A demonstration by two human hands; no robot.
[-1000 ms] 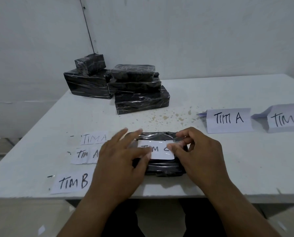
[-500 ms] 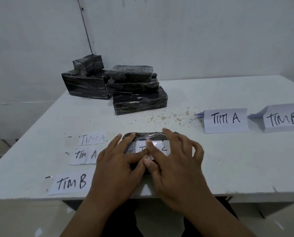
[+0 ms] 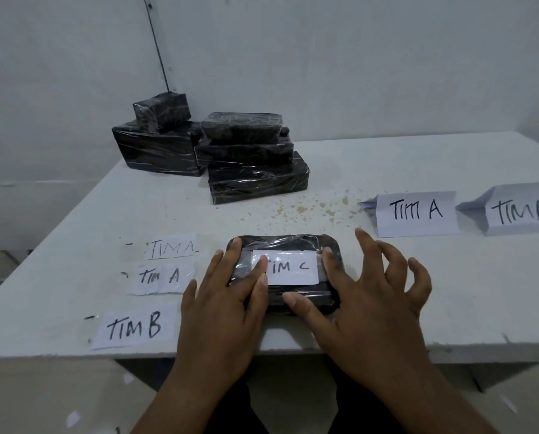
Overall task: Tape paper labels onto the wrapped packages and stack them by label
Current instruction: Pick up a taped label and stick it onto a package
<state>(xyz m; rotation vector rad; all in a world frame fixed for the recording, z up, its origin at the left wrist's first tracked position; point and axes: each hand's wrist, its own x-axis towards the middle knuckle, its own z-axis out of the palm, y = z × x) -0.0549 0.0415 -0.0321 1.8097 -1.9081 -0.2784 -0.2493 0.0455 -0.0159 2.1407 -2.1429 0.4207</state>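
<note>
On the left of the white surface (image 3: 418, 158), near the front edge, three paper labels lie flat in a column: one reading "TIM A" (image 3: 171, 246) farthest from the person, a second "TIM A" label (image 3: 160, 276) just in front of it, and a "TIM B" label (image 3: 134, 326) nearest the edge. Farther back, against the wall, sits a group of black wrapped packages (image 3: 211, 151), some stacked on others.

The left hand (image 3: 222, 305) lies with straight fingers (image 3: 235, 249) spread flat over the left part of a black wrapped package (image 3: 293, 242) that sits near the front edge at the middle. One fingertip covers the left end of the white "TIM C" label (image 3: 288, 267) on the package's top; the hand presses and grips nothing. Shiny tape appears to cover the label, though its edges are hard to make out.

The right hand (image 3: 365, 311) rests its thumb on the package's near edge and one finger on the top at the label's right end. Its other fingers are lifted, loosely bent and spread above the surface to the right, holding nothing.

Farther right and back stand two folded paper signs, "TIM A" sign (image 3: 416, 214) and, just beside it at the frame edge, "TIM B" sign (image 3: 523, 211). Brownish specks dot the surface between the package group and these signs.
</note>
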